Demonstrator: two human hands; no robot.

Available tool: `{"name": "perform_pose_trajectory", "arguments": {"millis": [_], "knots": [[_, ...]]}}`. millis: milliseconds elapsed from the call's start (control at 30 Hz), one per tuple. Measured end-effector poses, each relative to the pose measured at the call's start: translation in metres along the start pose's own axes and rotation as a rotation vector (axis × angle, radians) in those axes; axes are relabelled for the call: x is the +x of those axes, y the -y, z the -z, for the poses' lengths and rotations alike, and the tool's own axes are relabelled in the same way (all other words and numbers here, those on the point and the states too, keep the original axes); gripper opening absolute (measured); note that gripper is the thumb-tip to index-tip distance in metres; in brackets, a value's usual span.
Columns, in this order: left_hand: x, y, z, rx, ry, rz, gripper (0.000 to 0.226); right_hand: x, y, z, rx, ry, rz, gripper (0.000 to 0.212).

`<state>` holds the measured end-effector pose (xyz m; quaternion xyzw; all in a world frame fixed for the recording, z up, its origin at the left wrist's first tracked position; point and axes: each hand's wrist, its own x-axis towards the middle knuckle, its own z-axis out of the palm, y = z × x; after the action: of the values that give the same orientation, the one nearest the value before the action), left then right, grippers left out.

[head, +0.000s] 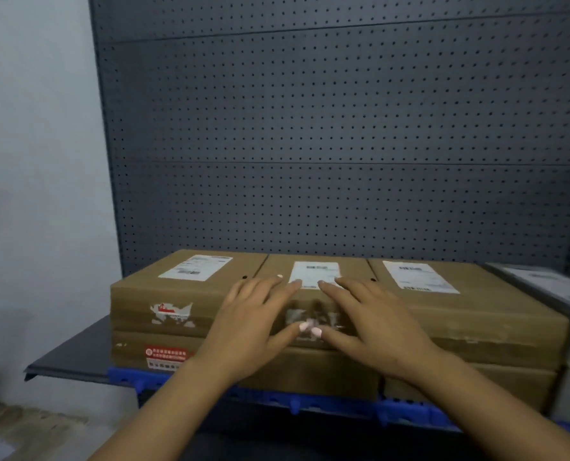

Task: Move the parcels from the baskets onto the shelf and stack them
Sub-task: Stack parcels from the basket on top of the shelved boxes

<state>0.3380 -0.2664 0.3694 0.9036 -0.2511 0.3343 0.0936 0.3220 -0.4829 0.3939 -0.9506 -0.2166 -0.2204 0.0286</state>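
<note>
Brown cardboard parcels lie stacked two layers high on the dark shelf (pixel 70 354). The top layer has three side by side: a left parcel (pixel 163 291), a middle parcel (pixel 313 261) and a right parcel (pixel 476 311), each with a white label. My left hand (pixel 253 324) and my right hand (pixel 373 324) lie flat with straight fingers on the middle parcel's front top edge, thumbs nearly meeting on its front face. The lower parcels (pixel 310 374) are partly hidden by my arms.
A grey pegboard back panel (pixel 343 144) rises behind the stack. A blue strip (pixel 296 402) runs along the shelf's front edge. A grey box (pixel 562 294) sits at the right. A pale wall (pixel 37 161) stands to the left.
</note>
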Motion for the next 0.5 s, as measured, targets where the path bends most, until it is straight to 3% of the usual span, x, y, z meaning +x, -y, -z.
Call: {"name": "perform_pose_trajectory", "arguments": {"millis": [500], "knots": [[0.018,-0.195,-0.068,-0.251,0.101,-0.356,0.065,-0.242,-0.101,0.054,-0.218,0.047,-0.412,0.07]]}}
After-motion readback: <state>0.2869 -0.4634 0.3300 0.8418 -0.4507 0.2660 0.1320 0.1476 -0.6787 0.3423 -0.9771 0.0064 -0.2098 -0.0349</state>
